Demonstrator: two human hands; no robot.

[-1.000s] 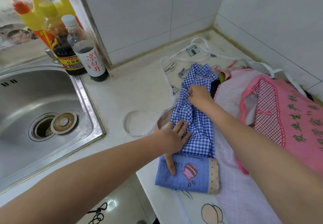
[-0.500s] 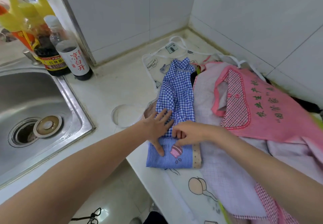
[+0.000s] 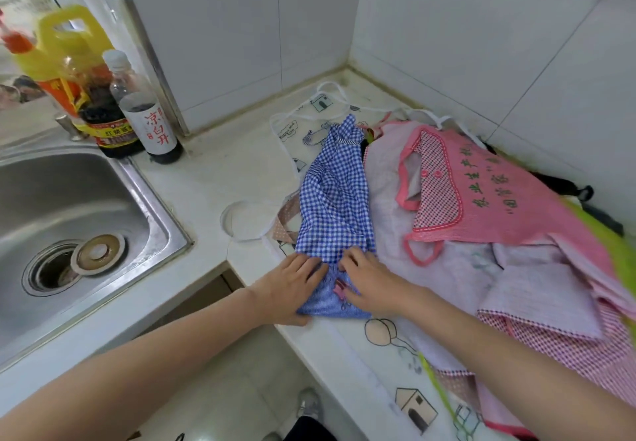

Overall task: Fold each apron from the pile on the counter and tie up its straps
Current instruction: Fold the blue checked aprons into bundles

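A blue checked apron (image 3: pixel 335 199) lies lengthwise on top of the apron pile, its plain blue lower part (image 3: pixel 327 303) folded near the counter's front edge. My left hand (image 3: pixel 292 282) rests flat on the left side of that blue part, fingers straight, thumb along its near edge. My right hand (image 3: pixel 370 282) sits beside it with bent fingers that pinch the fabric where check meets plain blue. A brown dotted strap (image 3: pixel 285 220) pokes out at the apron's left.
A pink apron with green writing (image 3: pixel 499 199), a pale checked one (image 3: pixel 389 199) and a cartoon-print one (image 3: pixel 389 337) lie spread to the right. White straps (image 3: pixel 237 220) loop on the counter. A steel sink (image 3: pixel 69 199) and sauce bottles (image 3: pixel 151 124) stand left. Tiled walls close the corner.
My right hand came down from the apron's upper part to its lower seam, beside my left hand. My left hand slid slightly nearer along the blue part.
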